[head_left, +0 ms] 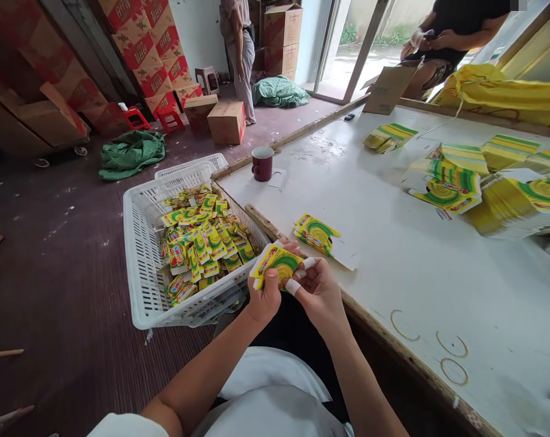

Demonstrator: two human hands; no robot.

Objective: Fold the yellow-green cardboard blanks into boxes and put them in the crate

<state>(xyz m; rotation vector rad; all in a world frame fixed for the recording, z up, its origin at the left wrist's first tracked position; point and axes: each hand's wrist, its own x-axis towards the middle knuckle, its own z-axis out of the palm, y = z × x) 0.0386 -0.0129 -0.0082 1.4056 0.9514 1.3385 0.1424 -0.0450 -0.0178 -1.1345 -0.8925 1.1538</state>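
Both my hands hold one small yellow-green printed carton (277,264) just off the white table's (393,255) near-left edge. My left hand (263,297) grips its lower left side, thumb on the front. My right hand (318,290), with white tape on several fingertips, pinches its right side. A short stack of flat yellow-green cartons (315,232) lies on the table just beyond my right hand. To the left, a white plastic crate (141,261) on the floor holds several folded cartons (202,243).
A dark red mug (262,163) stands at the table's far-left corner. Piles of flat cartons (484,182) cover the right side, with a yellow sack (498,91) behind. One person sits at the far end, another stands by stacked brown boxes (281,36). Green cloths lie on the floor.
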